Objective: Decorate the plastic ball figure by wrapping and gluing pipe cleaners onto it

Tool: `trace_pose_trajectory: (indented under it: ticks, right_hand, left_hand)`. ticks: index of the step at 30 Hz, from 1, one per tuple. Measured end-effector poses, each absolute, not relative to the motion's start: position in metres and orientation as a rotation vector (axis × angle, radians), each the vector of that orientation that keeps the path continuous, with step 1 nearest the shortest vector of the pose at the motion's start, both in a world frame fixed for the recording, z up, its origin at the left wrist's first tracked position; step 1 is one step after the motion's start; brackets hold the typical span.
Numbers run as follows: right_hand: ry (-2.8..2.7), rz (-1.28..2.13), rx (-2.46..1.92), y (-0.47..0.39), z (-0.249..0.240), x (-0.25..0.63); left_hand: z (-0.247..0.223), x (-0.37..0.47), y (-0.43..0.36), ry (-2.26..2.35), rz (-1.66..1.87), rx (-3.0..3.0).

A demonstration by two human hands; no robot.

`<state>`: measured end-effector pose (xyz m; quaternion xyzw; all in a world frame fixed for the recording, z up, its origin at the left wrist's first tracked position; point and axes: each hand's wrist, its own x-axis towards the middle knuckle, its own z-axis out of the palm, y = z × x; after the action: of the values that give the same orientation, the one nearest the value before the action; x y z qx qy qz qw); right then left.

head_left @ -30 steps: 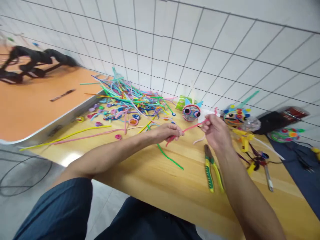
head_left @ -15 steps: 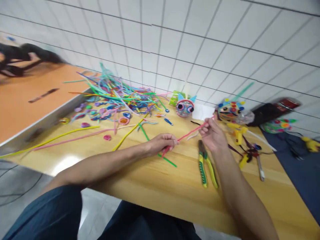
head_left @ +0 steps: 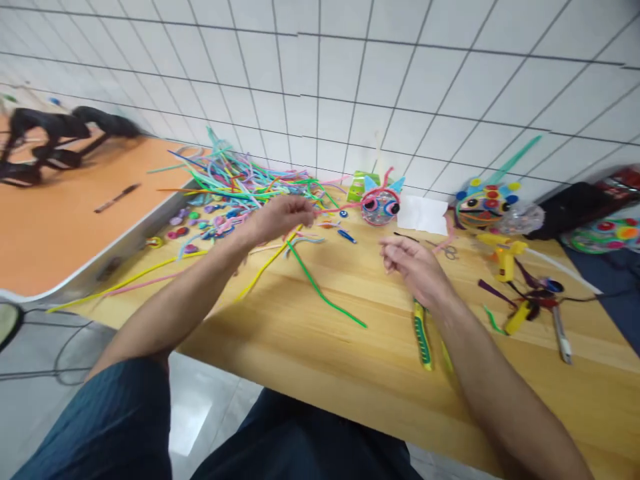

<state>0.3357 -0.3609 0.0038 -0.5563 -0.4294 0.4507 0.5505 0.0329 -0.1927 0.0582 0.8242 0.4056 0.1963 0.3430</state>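
Observation:
My left hand (head_left: 287, 217) is closed, raised in front of the heap of pipe cleaners. A red-pink pipe cleaner (head_left: 336, 210) runs rightward from its fingertips towards a clear ball-shaped figure (head_left: 380, 208) with googly eyes and blue ears. My right hand (head_left: 413, 263) hovers over the table, fingers loosely bent and apart, with nothing visible in them. Below it, pliers (head_left: 423, 337) with green and yellow handles are partly hidden by the wrist. A bent green pipe cleaner (head_left: 323, 297) lies between my hands, and a yellow one (head_left: 263, 270) is nearer the left forearm.
Loose pipe cleaners (head_left: 240, 177) and pompoms are heaped at the back left. White paper (head_left: 424, 215), small scissors (head_left: 451, 252), another decorated figure (head_left: 483, 205) and a yellow glue gun (head_left: 506, 260) stand or lie on the right. Beyond the left edge is an orange table (head_left: 65, 227).
My right hand has let go of the red-pink pipe cleaner. My left hand has moved up and left with it. The view has shifted slightly.

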Motion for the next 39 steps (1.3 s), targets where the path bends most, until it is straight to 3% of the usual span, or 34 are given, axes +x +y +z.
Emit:
trace_pose_trajectory:
  ticks: [5, 12, 16, 22, 27, 39]
  right_hand:
    - [-1.568, 1.066, -1.557, -0.374, -0.008, 0.296]
    - [-2.107, 0.743, -1.829, -0.394, -0.012, 0.257]
    - [-2.267, 0.587, -1.844, -0.396, -0.018, 0.254]
    - [-2.371, 0.498, -1.901, -0.395, -0.022, 0.251]
    - [-2.461, 0.451, -1.970, -0.392, -0.012, 0.245]
    - [-2.143, 0.255, -1.909, -0.411, 0.036, 0.293]
  left_hand:
    - [0.094, -0.017, -0.119, 1.538, 0.553, 2.382]
    - [0.079, -0.023, -0.086, 1.802, 0.447, 2.446]
    - [0.065, -0.007, -0.120, 1.533, 0.399, 2.607]
    - [0.011, 0.025, -0.234, 0.605, 0.029, 2.827]
    - [-0.018, 0.040, -0.267, 0.589, -0.090, 2.843]
    - [0.038, 0.078, -0.293, 0.685, 0.342, 2.574]
